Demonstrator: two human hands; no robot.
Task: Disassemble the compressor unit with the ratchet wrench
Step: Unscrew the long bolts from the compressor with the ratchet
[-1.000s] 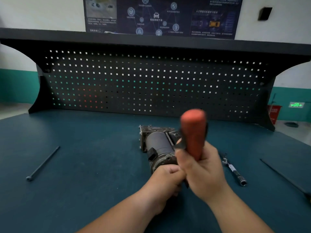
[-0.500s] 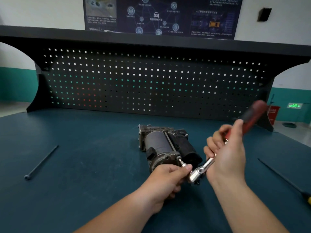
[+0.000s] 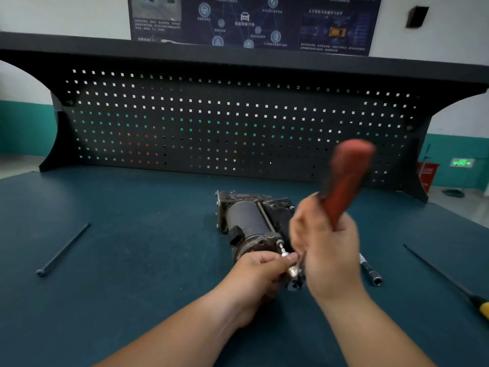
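On the bench (image 3: 132, 260) the compressor (image 3: 251, 221) lies flat. Its long axis runs away from the person and its round end is nearest them.

The left hand (image 3: 260, 271) sits at the compressor's near end with its fingers curled. Thumb and forefinger pinch the bright socket shaft, which runs to a bolt head at the compressor's right near corner.

The ratchet (image 3: 346, 178) has its head just in front of that near end, at the left fingertips. Its red handle rises up and to the right of the compressor and is blurred.

The right hand (image 3: 328, 250) is just right of the near end. Its fingers are wrapped round the lower handle and clamped on it. Finger detail is blurred.

Well to the left of the compressor, a long dark rod (image 3: 63, 250) lies flat. Near its right side, a short chrome bar (image 3: 370, 272) is partly hidden behind the right hand. Farther right lies a screwdriver (image 3: 447, 280), its yellow grip at the frame edge.

Behind the compressor stands a black pegboard (image 3: 238, 123), with a dark poster (image 3: 251, 19) on the wall above.
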